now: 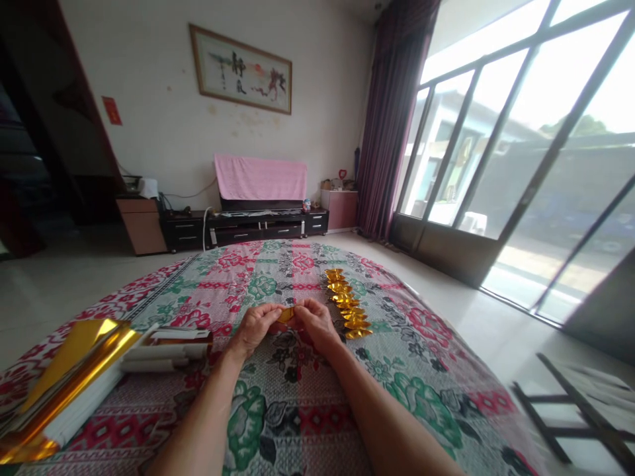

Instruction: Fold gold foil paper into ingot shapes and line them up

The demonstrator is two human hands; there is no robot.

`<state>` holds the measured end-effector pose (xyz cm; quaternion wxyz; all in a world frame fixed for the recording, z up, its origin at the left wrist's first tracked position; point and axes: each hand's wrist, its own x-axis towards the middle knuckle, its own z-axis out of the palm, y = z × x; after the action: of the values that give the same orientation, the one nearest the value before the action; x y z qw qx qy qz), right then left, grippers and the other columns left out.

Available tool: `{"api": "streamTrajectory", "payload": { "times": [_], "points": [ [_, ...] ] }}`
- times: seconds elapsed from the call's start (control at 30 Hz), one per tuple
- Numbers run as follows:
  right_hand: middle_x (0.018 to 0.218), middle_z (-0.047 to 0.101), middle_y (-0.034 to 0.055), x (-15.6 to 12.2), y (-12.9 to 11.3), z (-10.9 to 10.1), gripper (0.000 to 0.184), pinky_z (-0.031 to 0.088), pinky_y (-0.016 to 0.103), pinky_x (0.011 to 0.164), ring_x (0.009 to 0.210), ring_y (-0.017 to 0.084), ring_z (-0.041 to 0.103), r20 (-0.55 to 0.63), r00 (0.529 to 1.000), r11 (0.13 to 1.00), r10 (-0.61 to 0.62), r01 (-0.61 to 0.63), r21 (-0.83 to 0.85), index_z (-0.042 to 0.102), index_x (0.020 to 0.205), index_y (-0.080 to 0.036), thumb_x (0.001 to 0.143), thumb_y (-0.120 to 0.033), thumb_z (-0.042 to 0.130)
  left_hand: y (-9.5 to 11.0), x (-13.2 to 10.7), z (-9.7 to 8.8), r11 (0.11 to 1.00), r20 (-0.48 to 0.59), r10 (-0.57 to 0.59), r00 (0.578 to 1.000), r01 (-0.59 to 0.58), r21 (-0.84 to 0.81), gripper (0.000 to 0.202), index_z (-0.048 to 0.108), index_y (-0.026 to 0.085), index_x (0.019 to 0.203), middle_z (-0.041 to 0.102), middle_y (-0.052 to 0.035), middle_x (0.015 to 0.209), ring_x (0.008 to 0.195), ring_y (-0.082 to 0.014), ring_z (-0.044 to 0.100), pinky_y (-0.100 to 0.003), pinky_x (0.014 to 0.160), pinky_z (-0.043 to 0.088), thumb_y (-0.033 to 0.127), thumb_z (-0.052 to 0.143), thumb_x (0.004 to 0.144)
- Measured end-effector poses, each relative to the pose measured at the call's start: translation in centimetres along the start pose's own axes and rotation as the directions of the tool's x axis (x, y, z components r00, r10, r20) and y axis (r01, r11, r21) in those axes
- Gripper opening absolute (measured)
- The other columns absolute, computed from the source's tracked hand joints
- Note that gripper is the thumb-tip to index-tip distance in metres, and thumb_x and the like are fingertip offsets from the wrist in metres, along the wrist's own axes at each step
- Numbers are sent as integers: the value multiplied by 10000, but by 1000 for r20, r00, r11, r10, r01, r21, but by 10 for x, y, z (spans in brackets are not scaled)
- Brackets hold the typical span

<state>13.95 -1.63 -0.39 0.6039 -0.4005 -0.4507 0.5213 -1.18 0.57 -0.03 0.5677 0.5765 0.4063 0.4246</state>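
The left hand [258, 327] and the right hand [316, 318] are pinching a small piece of gold paper [287, 315] between thumbs and fingers, one at either end, above the middle of the flowered tablecloth [317, 420]. Folded gold pieces [348, 305] are lying in a row just beyond the right hand. Gold sheets [67, 357] and white bundles [151, 355] are resting at the table's left.

Window [516, 139] glare right, dim left; blurred edges

Gold foil [287, 315] partly behind fingers [308, 311]
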Motion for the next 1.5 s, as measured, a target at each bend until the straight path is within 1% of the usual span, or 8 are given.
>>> {"api": "streamTrajectory", "payload": {
  "times": [0.23,0.33,0.43,0.7,0.9,1.07,1.23,1.5],
  "points": [
    [489,608,-36,0,0,0,250,407,208,452,423,112,541,-44,999,1000,-10,10,2,525,694,-194,615,-393,653,-1,1,-5,999,6,-21,1000,21,-30,410,597,160,1077,685,-24,619,604,-174,650,-230,526,429,346,571,712],
    [510,609,-37,-1,-2,1,241,426,213,472,441,114,553,-66,997,999,-41,41,3,519,684,-193,609,-381,649,2,-1,-7,997,-1,-29,1000,29,-65,415,590,162,1096,697,-49,702,566,-166,643,-227,483,410,342,553,725],
    [517,604,-40,-2,-4,3,203,436,216,484,456,117,565,-84,993,997,-79,79,-9,509,679,-194,617,-348,625,4,-2,-6,997,-21,-16,1000,14,-78,389,628,166,1031,701,-75,827,552,-157,635,-228,452,395,415,531,749],
    [502,574,-49,-3,-4,7,130,425,216,473,459,117,553,-39,986,984,-160,156,-81,517,656,-200,626,-298,596,6,-6,0,997,18,47,999,-48,64,274,680,173,788,689,-30,661,576,-166,619,-224,478,389,418,597,697],
    [663,641,-14,-5,-6,6,134,471,234,575,562,114,571,-4,983,981,-182,182,-68,564,682,-195,640,-312,614,9,-7,0,995,92,15,996,-24,96,205,659,192,765,687,-19,660,633,-175,623,-230,523,412,364,624,660],
    [739,657,-1,-3,-4,4,165,472,237,605,610,114,570,16,980,977,-197,198,-81,597,750,-189,638,-304,633,9,-5,4,992,111,71,991,-83,100,216,647,156,810,659,-11,646,571,-127,568,-208,500,374,278,647,632],
    [792,653,11,1,1,-1,279,467,236,593,625,121,575,25,987,980,-158,160,-116,614,887,-182,653,-329,652,8,-6,5,990,35,82,996,-86,108,310,638,159,900,664,-37,837,712,-154,603,-219,554,413,340,658,648],
    [634,614,-12,6,6,-2,203,421,219,560,570,116,538,60,978,955,-202,210,-208,654,726,-169,652,-358,670,6,-5,6,988,-18,109,994,-107,115,318,627,150,906,647,-27,865,700,-130,575,-212,571,417,324,668,643]
  ]
}}
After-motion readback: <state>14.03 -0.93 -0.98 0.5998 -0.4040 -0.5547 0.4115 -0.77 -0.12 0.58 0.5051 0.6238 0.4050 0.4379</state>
